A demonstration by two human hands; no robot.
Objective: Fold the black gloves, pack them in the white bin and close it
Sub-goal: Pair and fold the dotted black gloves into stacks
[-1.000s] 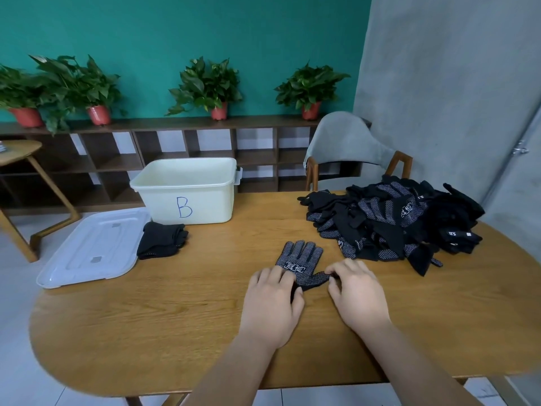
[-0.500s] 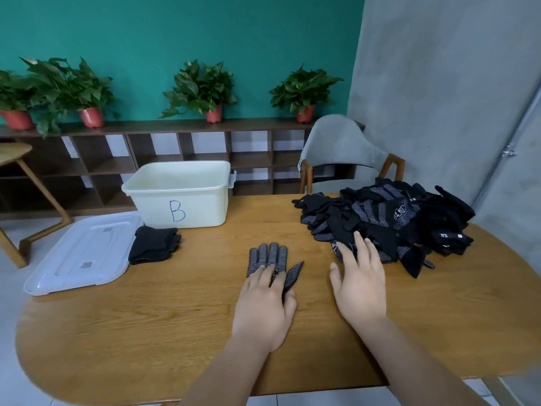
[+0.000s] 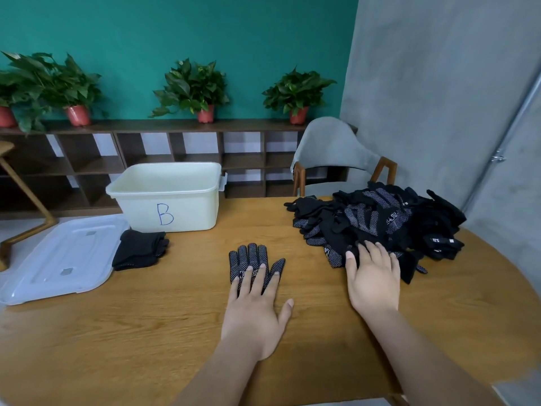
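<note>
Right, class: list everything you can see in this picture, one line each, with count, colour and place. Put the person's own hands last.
wooden table: one, brown, fills the foreground.
white bin: one, marked with a blue B, open, far left of table.
bin lid: one, translucent white, flat at table's left edge.
folded gloves: one small black stack, between lid and bin.
flat glove: one, black with white dots, table centre.
glove pile: one black heap, unfolded, table's right.
chair: one, grey, behind table.
shelf unit: one, dark brown, along teal wall.
potted plants: four, green in red pots, atop shelf.
left hand: open, fingers resting on flat glove.
right hand: open, fingertips on glove pile.
</note>
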